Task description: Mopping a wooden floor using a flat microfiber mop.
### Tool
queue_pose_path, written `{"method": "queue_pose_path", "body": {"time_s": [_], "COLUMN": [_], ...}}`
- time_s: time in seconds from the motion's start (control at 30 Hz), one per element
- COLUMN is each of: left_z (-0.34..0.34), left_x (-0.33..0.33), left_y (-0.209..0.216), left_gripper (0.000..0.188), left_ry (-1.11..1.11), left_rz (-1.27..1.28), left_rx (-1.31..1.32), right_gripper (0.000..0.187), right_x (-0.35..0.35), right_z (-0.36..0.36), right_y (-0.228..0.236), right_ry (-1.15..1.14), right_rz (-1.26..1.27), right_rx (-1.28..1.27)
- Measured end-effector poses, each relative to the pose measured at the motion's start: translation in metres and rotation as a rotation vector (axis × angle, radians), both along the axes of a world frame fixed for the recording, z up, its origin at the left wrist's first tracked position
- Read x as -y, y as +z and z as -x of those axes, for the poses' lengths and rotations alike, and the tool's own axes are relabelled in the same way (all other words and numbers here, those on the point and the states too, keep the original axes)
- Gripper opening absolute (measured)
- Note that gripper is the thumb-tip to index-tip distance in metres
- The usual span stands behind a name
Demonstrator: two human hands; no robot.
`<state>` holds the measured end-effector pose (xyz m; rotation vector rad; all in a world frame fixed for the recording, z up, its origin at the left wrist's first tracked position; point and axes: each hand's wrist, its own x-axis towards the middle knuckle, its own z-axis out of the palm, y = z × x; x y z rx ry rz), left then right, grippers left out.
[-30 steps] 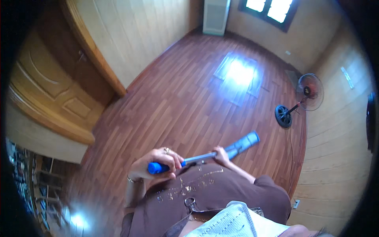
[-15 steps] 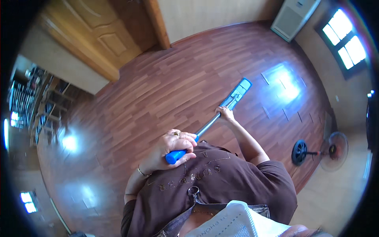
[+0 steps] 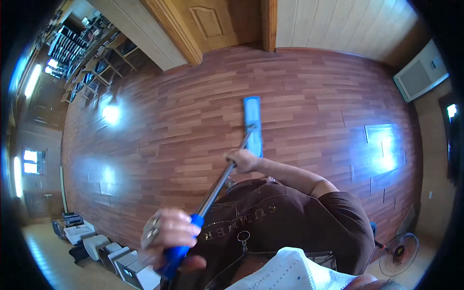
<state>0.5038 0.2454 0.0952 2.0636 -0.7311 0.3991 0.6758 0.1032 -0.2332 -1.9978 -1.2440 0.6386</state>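
Note:
I hold a flat mop by its long pole. My left hand (image 3: pixel 170 234), with a ring on a finger, is wrapped round the blue grip (image 3: pixel 180 251) at the pole's near end. Farther down, my right hand (image 3: pixel 243 160) is closed round the metal pole (image 3: pixel 215 189). Beyond it the blue rectangular mop head (image 3: pixel 252 112) lies on the wood-look floor (image 3: pixel 203 121), its long side pointing away from me. The pole slants from lower left up to the head's middle.
A wooden door (image 3: pixel 208 24) stands at the far side. A white floor-standing cabinet unit (image 3: pixel 423 72) is at far right, and a fan (image 3: pixel 398 251) at near right. Chairs (image 3: pixel 99 67) line the far left; several white boxes (image 3: pixel 130 268) sit at near left.
The view has turned left. The mop head has swung from right of centre to the middle. My left hand has moved lower and to the left; both hands keep their grip.

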Motion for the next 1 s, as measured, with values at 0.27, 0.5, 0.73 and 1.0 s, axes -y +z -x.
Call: {"method": "queue_pose_path", "body": {"time_s": [0.27, 0.5, 0.73, 1.0], "left_z": [0.068, 0.098, 0.12, 0.023], "left_x": [-0.024, -0.034, -0.106, -0.107], "left_y": [0.076, 0.052, 0.026, -0.066], "left_gripper": [0.035, 0.035, 0.038, 0.023], "left_ry": [-0.063, 0.268, 0.025, -0.085], "left_rz": [-0.386, -0.611, -0.56, -0.047], "left_rx": [0.15, 0.139, 0.036, 0.287], "right_gripper": [0.022, 0.013, 0.011, 0.006], "right_x": [-0.135, -0.181, -0.181, -0.113], "right_z": [0.081, 0.105, 0.073, -0.021], "right_y": [0.031, 0.019, 0.014, -0.046], "right_ry": [0.548, 0.631, 0.456, -0.042], "right_rz": [-0.177, -0.307, -0.024, -0.166], "right_rx": [-0.134, -0.026, 0.248, 0.245]}}
